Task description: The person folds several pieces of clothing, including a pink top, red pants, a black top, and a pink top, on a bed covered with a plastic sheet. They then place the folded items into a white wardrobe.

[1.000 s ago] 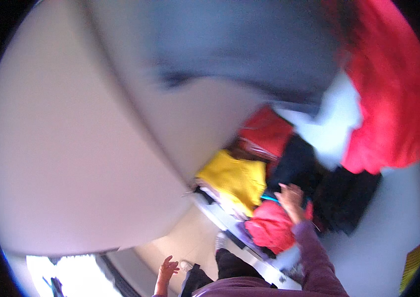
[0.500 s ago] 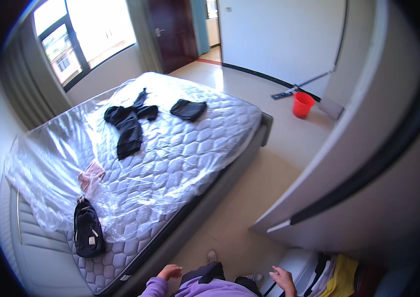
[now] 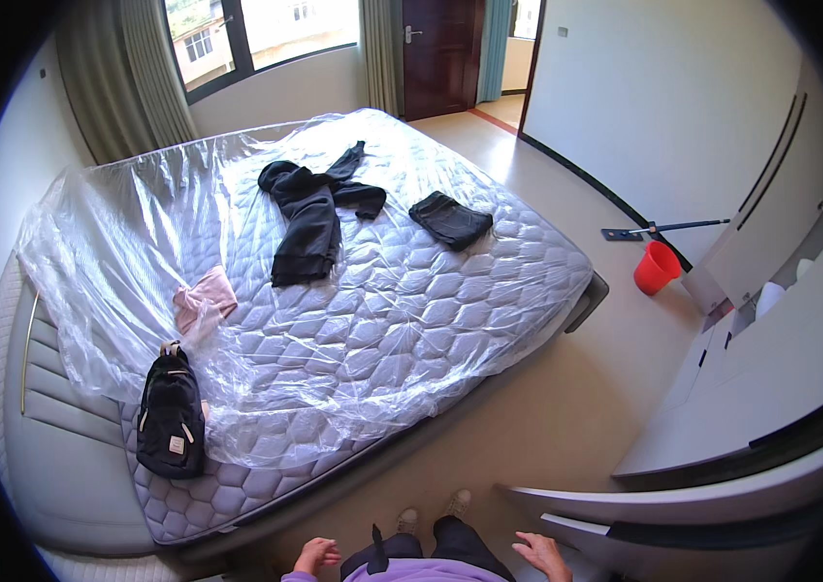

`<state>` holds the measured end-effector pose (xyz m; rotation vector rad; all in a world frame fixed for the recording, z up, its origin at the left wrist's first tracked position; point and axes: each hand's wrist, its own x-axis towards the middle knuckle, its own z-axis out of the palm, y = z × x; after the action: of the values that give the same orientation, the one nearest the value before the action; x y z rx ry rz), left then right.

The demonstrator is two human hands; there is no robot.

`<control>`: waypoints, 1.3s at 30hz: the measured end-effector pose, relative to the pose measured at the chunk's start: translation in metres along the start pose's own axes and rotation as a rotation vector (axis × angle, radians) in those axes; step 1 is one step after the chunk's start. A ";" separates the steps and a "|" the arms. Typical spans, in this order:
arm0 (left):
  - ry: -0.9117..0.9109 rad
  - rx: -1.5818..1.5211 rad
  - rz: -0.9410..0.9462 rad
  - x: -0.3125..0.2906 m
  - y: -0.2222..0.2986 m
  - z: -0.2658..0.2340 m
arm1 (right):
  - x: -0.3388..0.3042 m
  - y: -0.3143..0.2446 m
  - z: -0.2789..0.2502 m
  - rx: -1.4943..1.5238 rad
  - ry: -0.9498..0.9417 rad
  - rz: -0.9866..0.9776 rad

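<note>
My left hand [image 3: 318,557] hangs at the lower edge, fingers loosely bent and apart, holding nothing. To its right, past my dark trousers, my right hand [image 3: 542,556] is also open with nothing in it, near a pale cabinet door [image 3: 722,495]. Ahead is a bed whose quilted mattress [image 3: 188,504] lies partly under clear plastic sheeting [image 3: 91,252]. On it rest a spread black hooded top [image 3: 309,223], folded dark jeans [image 3: 452,221] and a crumpled pink garment [image 3: 206,296]. A black backpack [image 3: 171,417] lies near the grey headboard [image 3: 72,446].
Pale cabinets [image 3: 751,359] with black handle strips line the right side. Beyond the bed's corner stand a red bucket [image 3: 657,269] and a flat mop [image 3: 663,230] by the wall. A strip of tiled floor [image 3: 566,407] runs between bed and cabinets. A dark door [image 3: 440,58] stands at the back.
The view has turned left, so the bed sits further right. The large cabinet door at the right now appears lower and edge-on, and the clothes beside my right hand are out of sight.
</note>
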<state>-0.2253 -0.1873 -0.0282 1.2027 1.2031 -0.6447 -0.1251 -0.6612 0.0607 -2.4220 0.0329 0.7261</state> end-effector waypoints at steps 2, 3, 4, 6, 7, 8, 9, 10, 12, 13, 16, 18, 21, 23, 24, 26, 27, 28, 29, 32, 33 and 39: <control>-0.029 0.013 -0.003 0.000 0.014 0.026 | 0.017 0.000 -0.015 -0.002 -0.010 -0.035; -0.049 0.005 0.008 0.006 0.019 0.045 | 0.022 0.011 -0.021 0.029 -0.013 -0.028; -0.055 0.003 0.032 0.017 0.028 0.065 | 0.034 0.019 -0.027 0.058 -0.002 -0.028; -0.049 0.014 0.038 0.026 0.030 0.087 | 0.050 0.012 -0.041 0.054 -0.005 -0.050; -0.042 0.020 0.075 0.032 0.035 0.099 | 0.060 0.013 -0.046 0.048 0.011 -0.131; -0.030 0.026 0.103 0.033 0.040 0.108 | 0.066 0.009 -0.050 0.046 0.017 -0.209; -0.017 0.030 0.130 0.033 0.044 0.116 | 0.074 0.002 -0.054 0.036 0.043 -0.221; 0.002 0.012 0.126 0.016 0.063 0.129 | 0.087 0.002 -0.057 0.044 0.029 -0.262; -0.030 0.009 0.175 0.038 0.061 0.135 | 0.103 -0.011 -0.065 0.254 -0.159 0.009; -0.066 0.047 0.200 0.047 0.062 0.135 | 0.112 -0.015 -0.070 0.163 -0.125 -0.118; 0.058 0.103 0.296 0.080 0.048 0.148 | 0.139 -0.013 -0.077 0.120 -0.099 -0.168; 0.093 0.040 0.265 0.090 0.041 0.143 | 0.161 -0.003 -0.074 0.111 -0.133 -0.166; 0.138 0.021 0.215 0.088 0.051 0.150 | 0.200 0.016 -0.078 0.131 -0.223 -0.041; 0.145 0.003 0.187 0.078 0.069 0.142 | 0.222 0.013 -0.080 0.134 -0.245 -0.084; 0.143 -0.070 0.146 0.075 0.073 0.139 | 0.233 0.009 -0.080 0.141 -0.253 -0.104; 0.141 -0.196 0.074 0.072 0.087 0.129 | 0.258 0.001 -0.074 0.116 -0.276 -0.125; 0.142 -0.269 0.074 0.074 0.092 0.123 | 0.272 -0.003 -0.070 0.111 -0.274 -0.130; 0.138 -0.329 0.075 0.074 0.095 0.117 | 0.286 -0.012 -0.069 0.059 -0.293 -0.182; 0.127 -0.377 0.077 0.075 0.097 0.112 | 0.297 -0.026 -0.069 0.013 -0.302 -0.226; 0.182 -0.554 0.082 0.066 0.087 0.098 | 0.308 -0.083 -0.071 -0.077 -0.328 -0.239; 0.197 -0.612 0.106 0.060 0.086 0.098 | 0.315 -0.109 -0.079 -0.104 -0.323 -0.230; 0.257 -0.670 -0.038 0.048 0.071 0.111 | 0.395 -0.165 -0.108 0.563 -0.428 0.033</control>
<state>-0.1094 -0.2597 -0.0585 0.7027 1.5008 -0.0823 0.2947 -0.5303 0.0220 -1.7072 0.0921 1.0722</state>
